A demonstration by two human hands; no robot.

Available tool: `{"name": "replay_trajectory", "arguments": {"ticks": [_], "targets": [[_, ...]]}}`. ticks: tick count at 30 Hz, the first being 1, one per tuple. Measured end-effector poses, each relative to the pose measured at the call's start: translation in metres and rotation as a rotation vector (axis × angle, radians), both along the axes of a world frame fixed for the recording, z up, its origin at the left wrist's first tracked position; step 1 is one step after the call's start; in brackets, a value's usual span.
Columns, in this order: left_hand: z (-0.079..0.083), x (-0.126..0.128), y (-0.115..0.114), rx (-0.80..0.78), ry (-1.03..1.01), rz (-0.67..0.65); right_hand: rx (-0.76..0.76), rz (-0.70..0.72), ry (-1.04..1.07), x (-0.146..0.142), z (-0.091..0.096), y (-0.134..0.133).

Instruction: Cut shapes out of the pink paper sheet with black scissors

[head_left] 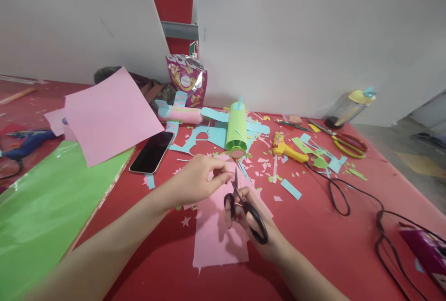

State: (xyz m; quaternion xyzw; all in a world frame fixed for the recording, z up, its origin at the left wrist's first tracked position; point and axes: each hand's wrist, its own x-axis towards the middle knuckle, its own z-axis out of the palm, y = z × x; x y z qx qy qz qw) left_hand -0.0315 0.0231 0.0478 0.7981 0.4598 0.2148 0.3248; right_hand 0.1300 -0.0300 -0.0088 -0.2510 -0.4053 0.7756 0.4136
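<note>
My right hand [249,215] is wrapped around black-handled scissors [261,226], thumb and fingers in the loops, the blades pointing up and slightly parted. Just left of the blades, my left hand [198,178] pinches a tiny bit that looks like pink paper; the fingertips mostly hide it. Beneath both hands a pink paper sheet [216,245] lies on the red table [156,254]. A small pink star [186,221] rests left of that sheet. Behind the hands a light green paper-covered cylinder [237,127] with blue strips stands, surrounded by paper scraps.
On the left are a phone [152,152], a large pink sheet [113,115], a green sheet [42,212] and a blue glue gun [31,143]. Rightward lie a yellow glue gun [289,151] with a trailing cord, pliers [348,145] and a bottle [350,108]. White panels stand behind.
</note>
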Motion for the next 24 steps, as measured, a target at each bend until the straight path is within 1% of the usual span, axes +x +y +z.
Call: {"name": "replay_trajectory", "arguments": {"ticks": [12, 19, 24], "targets": [[-0.0018, -0.0015, 0.0022, 0.0, 0.007, 0.002, -0.013, 0.01, 0.015, -0.0006, -0.0017, -0.0007], [-0.0007, -0.0015, 0.0024, -0.03, 0.086, 0.045, -0.005, 0.039, -0.007, 0.0, -0.003, 0.0015], [-0.0002, -0.0017, 0.003, -0.056, 0.097, 0.048, -0.003, 0.05, -0.016, 0.0018, -0.0041, 0.0015]]}}
